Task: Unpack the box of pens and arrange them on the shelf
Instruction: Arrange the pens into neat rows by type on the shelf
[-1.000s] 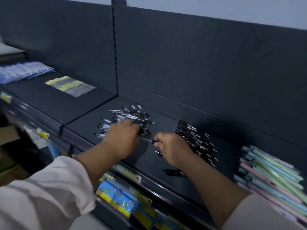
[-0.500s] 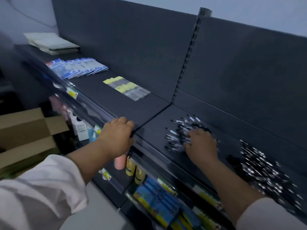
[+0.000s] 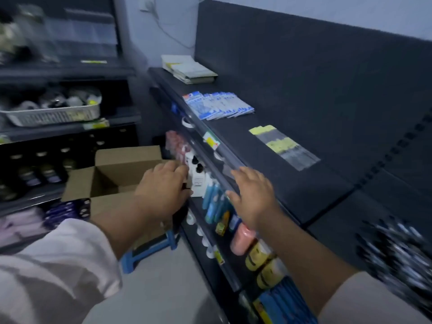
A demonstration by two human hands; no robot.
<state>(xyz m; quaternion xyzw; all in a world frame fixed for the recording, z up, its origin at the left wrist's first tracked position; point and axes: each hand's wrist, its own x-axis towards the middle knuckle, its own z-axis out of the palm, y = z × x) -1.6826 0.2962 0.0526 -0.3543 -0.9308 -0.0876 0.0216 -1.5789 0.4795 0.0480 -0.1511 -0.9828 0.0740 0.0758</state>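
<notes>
We reach with both hands empty and loosely spread — left hand (image 3: 163, 185) over the open cardboard box (image 3: 112, 181) at 9 o'clock, right hand (image 3: 251, 195) at the shelf (image 3: 304, 183) edge — while pens (image 3: 392, 251) already heaped at 4 o'clock suggest we are partway, more likely to fetch.

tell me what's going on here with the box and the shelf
A person is stocking a dark shelf. Neither hand holds anything now. The left hand reaches by the right side of the open cardboard box, and the right hand is spread open at the shelf's front edge. A blurred pile of pens already lies on the shelf at the far right.
</notes>
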